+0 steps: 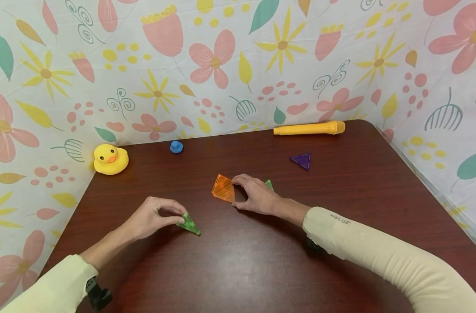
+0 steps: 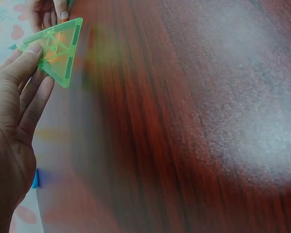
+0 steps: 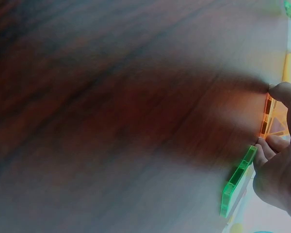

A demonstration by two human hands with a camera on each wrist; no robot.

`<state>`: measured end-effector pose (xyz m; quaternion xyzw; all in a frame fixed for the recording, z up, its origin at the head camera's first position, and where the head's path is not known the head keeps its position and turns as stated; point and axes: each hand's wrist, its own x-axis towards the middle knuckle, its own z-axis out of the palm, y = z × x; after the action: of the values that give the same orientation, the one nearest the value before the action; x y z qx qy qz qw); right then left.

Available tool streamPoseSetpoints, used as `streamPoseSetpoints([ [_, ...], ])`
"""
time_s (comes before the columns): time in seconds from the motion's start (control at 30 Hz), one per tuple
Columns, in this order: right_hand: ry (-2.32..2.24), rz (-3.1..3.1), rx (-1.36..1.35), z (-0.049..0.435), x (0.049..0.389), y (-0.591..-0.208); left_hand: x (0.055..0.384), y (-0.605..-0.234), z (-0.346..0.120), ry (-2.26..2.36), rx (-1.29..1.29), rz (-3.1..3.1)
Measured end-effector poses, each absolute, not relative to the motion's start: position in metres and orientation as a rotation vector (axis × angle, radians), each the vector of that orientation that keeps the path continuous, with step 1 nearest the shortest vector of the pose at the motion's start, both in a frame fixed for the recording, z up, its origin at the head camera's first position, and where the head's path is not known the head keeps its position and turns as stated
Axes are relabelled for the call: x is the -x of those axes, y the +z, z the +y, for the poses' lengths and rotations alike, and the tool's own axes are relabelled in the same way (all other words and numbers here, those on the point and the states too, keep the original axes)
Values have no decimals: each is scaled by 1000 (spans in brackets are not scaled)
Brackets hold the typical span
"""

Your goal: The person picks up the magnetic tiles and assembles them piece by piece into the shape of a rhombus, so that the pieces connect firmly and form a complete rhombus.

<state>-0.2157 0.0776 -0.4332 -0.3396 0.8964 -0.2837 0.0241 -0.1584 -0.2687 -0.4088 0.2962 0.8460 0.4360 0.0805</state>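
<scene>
My left hand [image 1: 160, 215] pinches a green triangular magnetic tile [image 1: 189, 224] between thumb and fingers; the left wrist view shows its see-through face [image 2: 56, 52]. Near the middle of the table, my right hand [image 1: 257, 194] grips an orange magnetic tile piece [image 1: 223, 188] by its edges. How many orange tiles make it up I cannot tell. Behind the right hand, a second green tile [image 1: 269, 185] is mostly hidden in the head view; the right wrist view shows its long edge [image 3: 238, 180] beside the fingers.
A purple triangular tile [image 1: 302, 161] lies farther back on the right. Along the back edge are a yellow toy microphone [image 1: 308, 128], a small blue duck [image 1: 176, 147] and a larger yellow duck [image 1: 110, 159]. A flowered cloth [image 1: 222, 108] hangs behind the dark wooden table [image 1: 230, 269].
</scene>
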Motion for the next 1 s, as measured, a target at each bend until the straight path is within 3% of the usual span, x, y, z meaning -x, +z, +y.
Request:
streamPoseSetpoints([
  [1.0, -867, 2772, 1068, 77, 217, -433, 205, -407, -196, 1362, -1028, 2758],
])
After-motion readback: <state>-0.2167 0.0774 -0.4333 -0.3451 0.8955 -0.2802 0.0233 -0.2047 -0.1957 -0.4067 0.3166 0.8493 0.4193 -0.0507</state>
